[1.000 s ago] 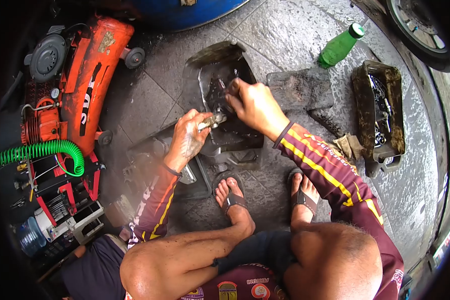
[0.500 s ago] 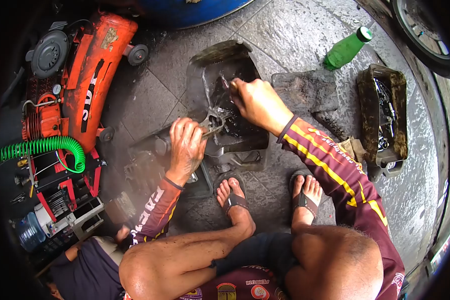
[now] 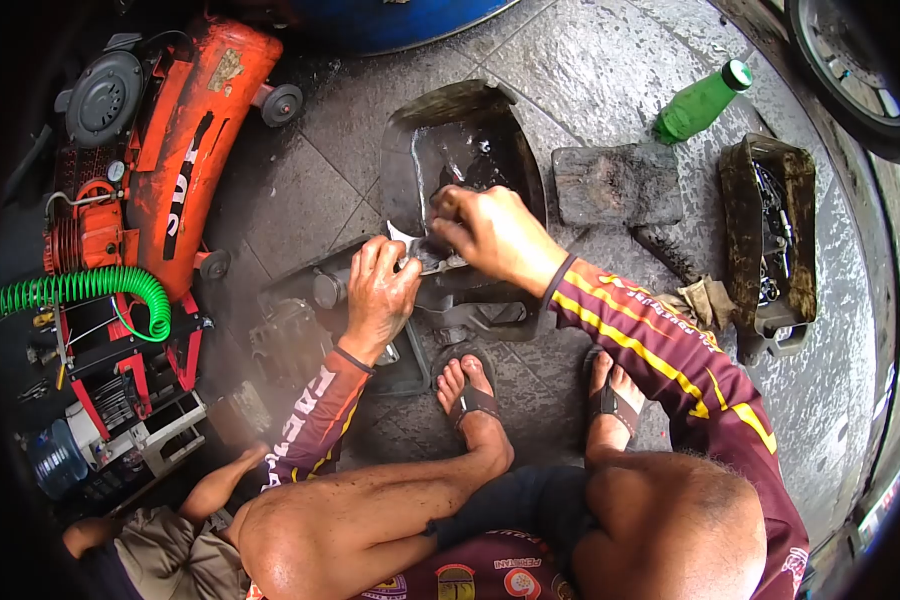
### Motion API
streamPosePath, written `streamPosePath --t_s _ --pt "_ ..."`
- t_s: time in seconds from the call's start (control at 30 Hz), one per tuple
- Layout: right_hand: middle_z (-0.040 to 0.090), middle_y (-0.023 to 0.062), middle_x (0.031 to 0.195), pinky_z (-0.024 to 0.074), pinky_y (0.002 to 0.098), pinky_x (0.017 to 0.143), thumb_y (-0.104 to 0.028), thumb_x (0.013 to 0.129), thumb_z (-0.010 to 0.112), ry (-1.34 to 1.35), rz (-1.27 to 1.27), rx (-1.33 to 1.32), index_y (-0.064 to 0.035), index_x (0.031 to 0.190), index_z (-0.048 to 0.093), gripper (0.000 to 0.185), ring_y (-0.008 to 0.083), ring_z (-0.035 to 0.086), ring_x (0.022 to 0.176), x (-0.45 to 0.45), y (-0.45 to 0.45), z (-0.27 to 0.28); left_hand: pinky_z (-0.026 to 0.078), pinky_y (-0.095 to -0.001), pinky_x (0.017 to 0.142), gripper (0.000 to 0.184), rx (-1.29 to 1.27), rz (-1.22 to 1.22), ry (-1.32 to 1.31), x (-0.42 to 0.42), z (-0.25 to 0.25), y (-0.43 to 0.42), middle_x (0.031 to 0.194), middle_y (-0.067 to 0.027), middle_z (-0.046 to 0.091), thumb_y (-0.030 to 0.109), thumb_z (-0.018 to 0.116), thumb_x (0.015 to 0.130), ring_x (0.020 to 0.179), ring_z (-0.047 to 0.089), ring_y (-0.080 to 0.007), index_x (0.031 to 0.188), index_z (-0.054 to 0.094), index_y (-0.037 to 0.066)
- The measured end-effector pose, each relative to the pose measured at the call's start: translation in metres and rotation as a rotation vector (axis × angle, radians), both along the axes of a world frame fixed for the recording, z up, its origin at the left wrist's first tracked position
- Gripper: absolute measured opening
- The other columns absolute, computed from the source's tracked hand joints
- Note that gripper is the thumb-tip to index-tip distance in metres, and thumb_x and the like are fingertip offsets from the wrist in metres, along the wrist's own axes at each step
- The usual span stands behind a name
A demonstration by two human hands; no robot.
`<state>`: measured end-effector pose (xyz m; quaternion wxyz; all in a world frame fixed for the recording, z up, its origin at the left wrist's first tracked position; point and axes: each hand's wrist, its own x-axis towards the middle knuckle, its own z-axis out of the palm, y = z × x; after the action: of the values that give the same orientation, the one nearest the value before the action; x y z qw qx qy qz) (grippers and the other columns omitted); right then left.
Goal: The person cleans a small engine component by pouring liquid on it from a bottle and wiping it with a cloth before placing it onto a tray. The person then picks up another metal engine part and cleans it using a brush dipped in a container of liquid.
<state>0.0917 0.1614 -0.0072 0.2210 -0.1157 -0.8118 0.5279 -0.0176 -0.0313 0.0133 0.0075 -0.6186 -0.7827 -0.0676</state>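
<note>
My left hand (image 3: 380,297) is closed round a light grey metal part (image 3: 432,252), whose far end sticks out past the fingers. The part is over the near side of a dark basin (image 3: 398,160) with wet, shiny patches inside. My right hand (image 3: 495,232) is curled right beside the part, fingers bent down over its far end. Whatever the right fingers grip is hidden from above. A tray with more metal parts (image 3: 328,288) lies just past my left hand.
A wooden block (image 3: 618,185), a green bottle (image 3: 700,103) and a long bin of tools (image 3: 735,240) stand to the right. An orange compressor (image 3: 195,150) with a green coiled hose (image 3: 80,285) is at left. Another person (image 3: 170,540) is at lower left.
My right hand has come down and toward me, closer to the metal part. The part has tilted in my left hand. The other person at lower left has shifted position.
</note>
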Motion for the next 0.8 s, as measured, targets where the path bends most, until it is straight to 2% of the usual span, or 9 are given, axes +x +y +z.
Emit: streamPosePath --t_s 0.13,0.2,0.33,0.47,0.53,0.6,0.67,0.73,0.8 --pt "0.068 0.0221 0.074 0.0567 0.0461 0.066 -0.015 0.089 0.067 -0.1 -0.052 -0.033 0.0 0.091 0.065 0.015 0.0406 0.069 0.072 0.005 0.017 0.014 0.045 -0.0443 0.087 0.014 -0.012 -0.003 0.062 0.0 0.002 -0.003 0.1 -0.0059 0.055 0.01 0.072 0.075 0.107 0.054 -0.0285 0.083 0.061 0.009" --pt "0.066 0.0226 0.07 0.0559 0.0463 0.064 -0.015 0.088 0.067 0.063 0.046 -0.187 -0.0007 0.088 0.064 0.014 0.0414 0.068 0.068 0.004 0.005 0.022 0.045 -0.0442 0.087 0.012 -0.012 0.009 0.075 -0.001 0.001 0.0 0.1 -0.0054 0.055 0.01 0.07 0.075 0.106 0.054 -0.0281 0.082 0.061 0.01" --pt "0.066 0.0226 0.07 0.0564 0.0475 0.066 -0.017 0.087 0.067 -0.175 -0.04 0.204 -0.0002 0.091 0.063 0.017 0.0403 0.068 0.07 -0.003 0.014 0.014 0.045 -0.0432 0.086 0.012 -0.014 -0.02 0.137 -0.003 -0.001 0.004 0.1 -0.0051 0.056 0.009 0.07 0.074 0.104 0.054 -0.0275 0.083 0.062 0.011" --pt "0.066 0.0249 0.072 0.0572 0.0481 0.069 -0.017 0.087 0.067 -0.058 0.113 -0.067 0.0009 0.09 0.063 0.018 0.041 0.069 0.073 0.004 0.013 0.029 0.043 -0.0431 0.089 0.012 -0.045 0.003 0.141 0.0 -0.002 -0.002 0.099 -0.0047 0.056 0.01 0.068 0.073 0.104 0.054 -0.0264 0.085 0.065 0.012" --pt "0.066 0.025 0.072 0.0568 0.0479 0.068 -0.017 0.087 0.067 -0.076 0.141 -0.027 -0.0005 0.088 0.064 0.017 0.0421 0.068 0.073 0.001 0.013 0.023 0.043 -0.0443 0.091 0.012 -0.075 -0.045 0.167 0.0 -0.001 0.0 0.099 -0.004 0.057 0.011 0.068 0.074 0.104 0.054 -0.0261 0.085 0.065 0.013" --pt "0.067 0.0204 0.073 0.0537 0.044 0.064 -0.017 0.089 0.068 -0.194 0.026 0.215 -0.0024 0.09 0.065 0.015 0.0399 0.068 0.073 0.0 0.02 0.014 0.042 -0.0453 0.092 0.011 -0.073 -0.043 0.152 0.001 -0.001 0.001 0.099 -0.0033 0.057 0.012 0.067 0.074 0.105 0.054 -0.0258 0.085 0.065 0.014" --pt "0.067 0.0196 0.072 0.0538 0.0455 0.065 -0.018 0.088 0.069 -0.201 0.029 0.181 -0.0023 0.091 0.065 0.016 0.0404 0.068 0.073 0.0 0.021 0.015 0.042 -0.045 0.092 0.013 -0.071 -0.058 0.174 0.001 0.0 0.002 0.099 -0.0031 0.057 0.012 0.067 0.074 0.105 0.054 -0.0257 0.086 0.066 0.014" --pt "0.066 0.0247 0.07 0.0565 0.0486 0.066 -0.018 0.088 0.066 -0.036 0.102 -0.05 -0.0012 0.09 0.066 0.017 0.0426 0.068 0.071 0.002 0.016 0.026 0.042 -0.0452 0.093 0.013 -0.078 -0.062 0.169 0.0 -0.001 -0.002 0.099 -0.0029 0.057 0.012 0.067 0.074 0.105 0.054 -0.0257 0.087 0.066 0.015" --pt "0.066 0.0212 0.071 0.0533 0.0484 0.066 -0.016 0.086 0.07 -0.132 0.136 -0.031 -0.0023 0.091 0.064 0.016 0.0411 0.067 0.073 0.003 0.015 0.016 0.042 -0.0454 0.094 0.014 -0.073 -0.068 0.169 -0.001 -0.002 -0.001 0.099 -0.0028 0.057 0.011 0.067 0.074 0.105 0.054 -0.0256 0.088 0.066 0.015"
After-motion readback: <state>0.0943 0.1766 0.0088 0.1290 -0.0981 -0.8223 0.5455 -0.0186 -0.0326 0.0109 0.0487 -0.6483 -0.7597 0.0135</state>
